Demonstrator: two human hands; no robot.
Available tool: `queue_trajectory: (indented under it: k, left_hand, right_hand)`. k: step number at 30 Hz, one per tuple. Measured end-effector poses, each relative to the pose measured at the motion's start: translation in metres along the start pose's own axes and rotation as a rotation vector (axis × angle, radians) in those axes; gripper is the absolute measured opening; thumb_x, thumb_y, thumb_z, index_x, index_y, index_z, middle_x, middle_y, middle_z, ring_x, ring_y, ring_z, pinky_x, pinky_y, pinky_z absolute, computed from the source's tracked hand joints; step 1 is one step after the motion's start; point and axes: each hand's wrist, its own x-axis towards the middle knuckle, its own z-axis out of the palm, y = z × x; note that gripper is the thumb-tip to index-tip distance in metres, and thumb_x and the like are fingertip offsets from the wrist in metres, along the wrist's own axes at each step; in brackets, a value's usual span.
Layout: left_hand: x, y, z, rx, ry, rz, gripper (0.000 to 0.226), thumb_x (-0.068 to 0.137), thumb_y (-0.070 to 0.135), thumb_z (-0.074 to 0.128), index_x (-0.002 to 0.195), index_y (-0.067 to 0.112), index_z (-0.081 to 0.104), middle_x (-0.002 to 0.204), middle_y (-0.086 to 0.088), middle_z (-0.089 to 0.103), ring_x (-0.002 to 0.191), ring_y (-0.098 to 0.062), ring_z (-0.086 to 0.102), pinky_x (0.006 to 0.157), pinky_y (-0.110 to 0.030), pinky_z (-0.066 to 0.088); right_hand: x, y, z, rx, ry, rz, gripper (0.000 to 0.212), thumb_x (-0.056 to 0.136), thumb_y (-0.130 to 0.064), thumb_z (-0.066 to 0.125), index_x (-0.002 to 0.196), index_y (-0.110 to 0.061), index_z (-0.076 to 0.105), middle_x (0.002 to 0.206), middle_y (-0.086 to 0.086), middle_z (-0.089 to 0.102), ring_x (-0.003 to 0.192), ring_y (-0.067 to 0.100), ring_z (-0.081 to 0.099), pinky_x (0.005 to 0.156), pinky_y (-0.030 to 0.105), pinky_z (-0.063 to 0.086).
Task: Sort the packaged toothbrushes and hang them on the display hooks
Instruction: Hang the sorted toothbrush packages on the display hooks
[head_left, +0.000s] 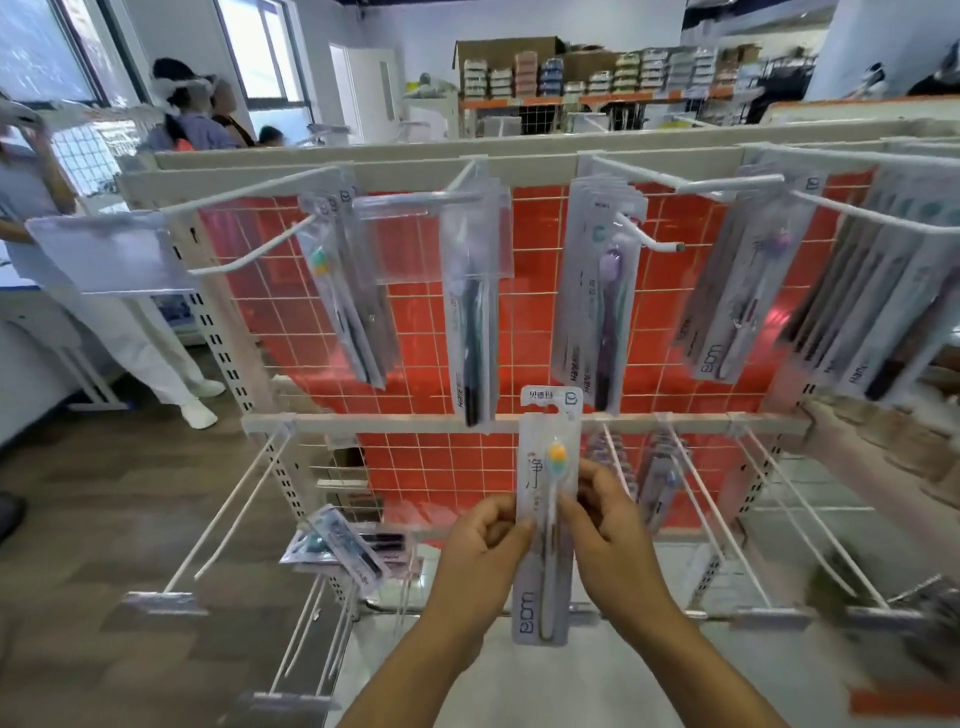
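**Orange-headed toothbrush pack held upright, hook hole on top**

Both hands pinch the packaged toothbrush (546, 525) at mid-length — left hand (485, 551) on its left edge, right hand (613, 540) on its right. Its long axis stands vertical, hang tab uppermost. The matching orange-headed packs (343, 296) hang up and to the left, nearer the left hand.

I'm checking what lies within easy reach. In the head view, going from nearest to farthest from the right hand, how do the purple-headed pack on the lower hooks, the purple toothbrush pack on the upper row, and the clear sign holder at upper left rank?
From the right hand:
1. Purple-headed pack on the lower hooks, just above and right of it.
2. Purple toothbrush pack on the upper row, higher up.
3. Clear sign holder, far upper left.
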Motion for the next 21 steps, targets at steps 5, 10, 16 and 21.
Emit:
queue_trajectory:
  k: [5,10,16,21]
  left_hand:
    - [-0.007,-0.020,-0.011,0.023,-0.012,-0.032,0.015,0.095,0.019,0.055,0.104,0.024,0.067,0.091,0.008,0.075,0.086,-0.008,0.071,0.074,-0.023,0.057]
    - [-0.014,-0.043,-0.027,0.056,-0.027,-0.082,0.015,0.094,0.016,0.058,0.102,0.023,0.068,0.089,0.008,0.075,0.085,-0.008,0.071,0.073,-0.021,0.055]
    - [-0.021,-0.061,-0.043,0.195,-0.035,-0.082,0.017,0.092,0.012,0.060,0.099,0.025,0.069,0.086,0.014,0.074,0.081,-0.001,0.069,0.067,-0.012,0.051]
    - [-0.026,-0.070,-0.045,0.248,-0.083,-0.060,0.017,0.093,0.011,0.060,0.096,0.025,0.069,0.087,0.010,0.073,0.080,-0.001,0.067,0.067,-0.011,0.050]
  right_hand:
    - [-0.020,0.013,0.015,-0.044,-0.012,0.040,0.016,0.097,-0.019,0.051,0.109,-0.026,0.057,0.102,-0.010,0.068,0.094,0.002,0.065,0.078,0.020,0.055]
    - [-0.040,0.025,0.029,-0.068,-0.028,0.107,0.015,0.096,-0.019,0.051,0.102,-0.030,0.059,0.096,-0.010,0.068,0.087,0.000,0.064,0.072,0.014,0.053]
    - [-0.057,0.037,0.041,-0.084,0.003,0.133,0.019,0.094,-0.013,0.055,0.096,-0.032,0.060,0.089,-0.011,0.070,0.084,-0.001,0.064,0.069,0.010,0.050]
    - [-0.069,0.049,0.041,-0.065,0.051,0.186,0.024,0.095,-0.005,0.051,0.092,-0.027,0.062,0.088,-0.009,0.069,0.081,-0.001,0.064,0.068,0.009,0.047]
